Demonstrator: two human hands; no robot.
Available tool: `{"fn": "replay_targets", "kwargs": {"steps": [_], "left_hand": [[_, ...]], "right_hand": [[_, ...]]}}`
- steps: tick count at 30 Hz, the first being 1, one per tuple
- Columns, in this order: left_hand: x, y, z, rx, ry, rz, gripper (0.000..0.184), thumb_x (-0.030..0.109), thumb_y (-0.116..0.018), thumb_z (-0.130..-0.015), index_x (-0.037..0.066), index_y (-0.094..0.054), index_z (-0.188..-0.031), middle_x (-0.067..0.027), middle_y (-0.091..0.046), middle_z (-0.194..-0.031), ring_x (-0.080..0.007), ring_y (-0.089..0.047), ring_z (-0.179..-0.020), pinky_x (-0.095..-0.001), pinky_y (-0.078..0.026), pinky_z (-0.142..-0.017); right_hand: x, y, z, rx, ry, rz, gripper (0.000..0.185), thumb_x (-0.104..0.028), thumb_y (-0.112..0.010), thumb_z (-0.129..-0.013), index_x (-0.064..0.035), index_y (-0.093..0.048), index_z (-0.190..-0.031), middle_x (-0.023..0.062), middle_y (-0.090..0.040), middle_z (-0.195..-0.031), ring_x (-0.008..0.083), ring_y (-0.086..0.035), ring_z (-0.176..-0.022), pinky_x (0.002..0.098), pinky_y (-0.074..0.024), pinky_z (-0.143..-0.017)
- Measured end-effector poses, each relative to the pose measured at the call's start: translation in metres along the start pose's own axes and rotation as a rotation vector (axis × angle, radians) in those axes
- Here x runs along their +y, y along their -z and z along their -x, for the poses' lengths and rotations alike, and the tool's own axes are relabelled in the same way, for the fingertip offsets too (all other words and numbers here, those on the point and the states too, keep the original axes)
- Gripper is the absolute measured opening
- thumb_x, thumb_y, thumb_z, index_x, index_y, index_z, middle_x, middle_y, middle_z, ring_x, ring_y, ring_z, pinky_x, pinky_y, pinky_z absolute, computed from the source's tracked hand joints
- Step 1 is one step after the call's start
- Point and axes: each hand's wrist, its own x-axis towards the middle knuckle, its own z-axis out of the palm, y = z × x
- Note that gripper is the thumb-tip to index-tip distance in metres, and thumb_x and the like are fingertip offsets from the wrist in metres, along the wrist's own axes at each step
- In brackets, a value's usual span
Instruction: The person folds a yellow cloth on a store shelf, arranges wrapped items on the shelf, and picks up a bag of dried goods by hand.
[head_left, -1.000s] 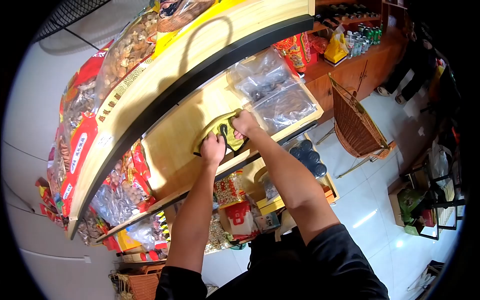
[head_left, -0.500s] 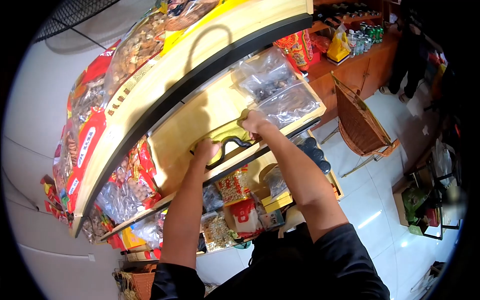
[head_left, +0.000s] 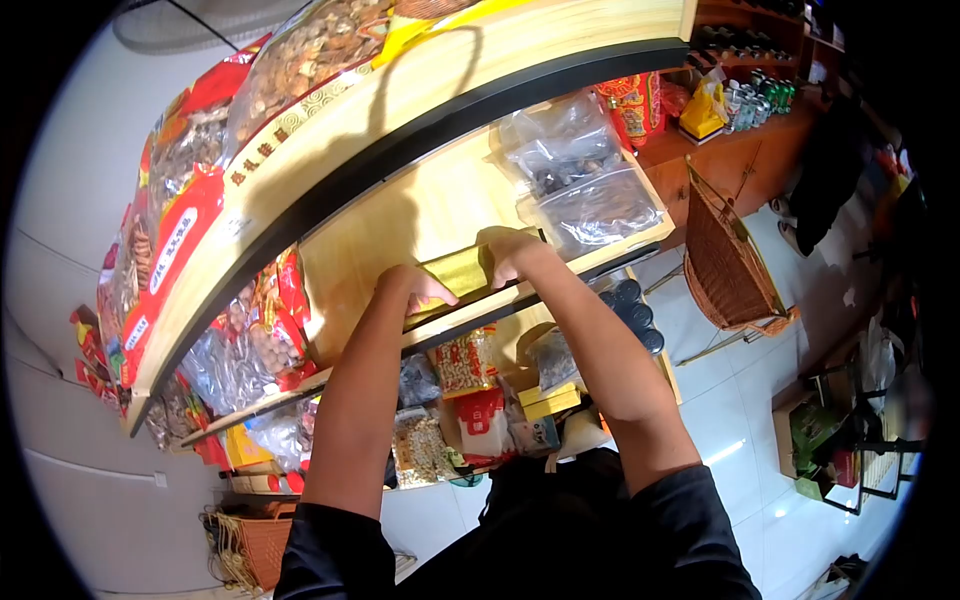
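Note:
A flat-sided yellow-green piece with dark edges (head_left: pixel 459 274), like a box or packet, lies along the front of the wooden shelf (head_left: pixel 350 262). My left hand (head_left: pixel 409 286) grips its left end, a finger pointing across its near side. Over its right part, my right hand (head_left: pixel 509 254) is closed, with the fingertips partly hidden. To the right of that hand, clear plastic bags (head_left: pixel 595 212) lie on the same shelf, some with dark dried goods inside.
A black-edged upper shelf (head_left: pixel 480 98) curves above my hands, carrying large bags of dried goods (head_left: pixel 310 72). Below are packed foods (head_left: pixel 466 362) and dark-lidded jars (head_left: pixel 632 314). A wicker basket stand (head_left: pixel 725 255) is at right; a person in dark clothes (head_left: pixel 835 180) stands beyond.
The yellow-green piece had a wavy, drooping dark front edge and now looks straight and boxy. My hands have shifted on it, and the camera view has moved slightly.

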Motion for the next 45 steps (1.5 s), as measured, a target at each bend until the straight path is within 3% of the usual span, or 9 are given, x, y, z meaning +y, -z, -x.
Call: {"fn": "replay_targets", "kwargs": {"steps": [1,3,5,7,8,12,17,35,45], "left_hand": [[0.004,0.000,0.009,-0.006,0.001,0.011,0.070,0.051,-0.075,-0.076,0.003,-0.056,-0.124,-0.0102,-0.069,-0.098,-0.0188,-0.065,-0.082,-0.0355,-0.051,-0.080],[0.010,0.002,0.024,0.001,-0.067,-0.186,0.083,0.059,-0.074,-0.073,0.001,-0.054,-0.129,-0.0040,-0.057,-0.065,-0.0147,-0.055,-0.059,-0.0301,-0.048,-0.059],[0.009,0.003,0.013,0.001,-0.074,-0.192,0.083,0.059,-0.074,-0.073,0.003,-0.054,-0.131,-0.0062,-0.060,-0.074,-0.0165,-0.058,-0.065,-0.0314,-0.049,-0.063],[0.011,0.005,0.021,-0.047,0.025,-0.253,0.080,0.053,-0.073,-0.076,0.013,-0.048,-0.141,-0.0020,-0.051,-0.144,-0.0197,-0.057,-0.119,-0.0378,-0.044,-0.103],[0.009,0.005,0.025,-0.045,0.018,-0.260,0.082,0.053,-0.074,-0.075,0.012,-0.049,-0.141,-0.0028,-0.049,-0.146,-0.0208,-0.052,-0.126,-0.0378,-0.042,-0.105],[-0.003,0.005,0.016,0.002,0.017,-0.284,0.079,0.053,-0.075,-0.073,0.010,-0.056,-0.136,-0.0067,-0.052,-0.143,-0.0234,-0.055,-0.125,-0.0365,-0.042,-0.105],[-0.034,0.001,-0.004,0.151,-0.032,-0.267,0.078,0.057,-0.078,-0.070,0.005,-0.064,-0.126,-0.0141,-0.059,-0.134,-0.0289,-0.059,-0.119,-0.0359,-0.044,-0.102],[-0.145,-0.001,-0.052,-0.013,0.013,-0.190,0.073,0.066,-0.072,-0.072,0.008,-0.069,-0.116,-0.0125,-0.067,-0.115,-0.0270,-0.063,-0.104,-0.0353,-0.048,-0.093],[-0.189,0.007,-0.054,-0.103,-0.018,-0.038,0.081,0.050,-0.079,-0.074,0.005,-0.051,-0.136,-0.0136,-0.053,-0.135,-0.0286,-0.052,-0.122,-0.0406,-0.047,-0.098]], "right_hand": [[-0.006,-0.002,-0.001,-0.010,0.003,0.008,0.049,-0.016,-0.084,-0.064,-0.0105,-0.062,-0.108,0.0099,-0.068,-0.106,0.0242,-0.066,-0.099,0.0365,-0.0531,-0.080],[-0.020,-0.007,0.000,-0.046,-0.139,0.216,0.049,-0.017,-0.078,-0.069,-0.0115,-0.063,-0.116,0.0088,-0.067,-0.114,0.0241,-0.065,-0.107,0.0370,-0.0530,-0.086],[-0.031,-0.007,0.003,-0.093,-0.164,0.269,0.045,-0.016,-0.071,-0.075,-0.0107,-0.063,-0.119,0.0063,-0.065,-0.123,0.0234,-0.062,-0.115,0.0377,-0.0529,-0.089],[-0.036,-0.013,0.002,-0.038,-0.192,0.272,0.049,-0.016,-0.070,-0.077,-0.0086,-0.060,-0.124,0.0062,-0.063,-0.128,0.0239,-0.061,-0.118,0.0388,-0.0533,-0.090],[-0.037,-0.015,0.002,-0.035,-0.188,0.278,0.052,-0.016,-0.068,-0.080,-0.0061,-0.055,-0.129,0.0071,-0.062,-0.129,0.0247,-0.060,-0.119,0.0400,-0.0535,-0.091],[-0.040,-0.027,-0.007,-0.006,-0.167,0.301,0.038,-0.014,-0.066,-0.079,-0.0092,-0.067,-0.117,0.0077,-0.068,-0.121,0.0256,-0.068,-0.104,0.0391,-0.0586,-0.074],[-0.055,-0.039,-0.016,-0.027,-0.128,0.337,0.043,-0.013,-0.066,-0.079,-0.0066,-0.062,-0.121,0.0108,-0.067,-0.122,0.0271,-0.067,-0.107,0.0408,-0.0582,-0.078],[-0.126,-0.090,-0.053,-0.099,0.120,0.412,0.042,-0.016,-0.063,-0.085,-0.0036,-0.056,-0.124,0.0158,-0.066,-0.120,0.0298,-0.064,-0.112,0.0399,-0.0535,-0.091],[-0.165,-0.116,-0.079,-0.118,0.202,0.354,0.028,-0.019,-0.070,-0.076,-0.0037,-0.071,-0.099,0.0184,-0.070,-0.106,0.0336,-0.068,-0.099,0.0400,-0.0551,-0.085]]}}
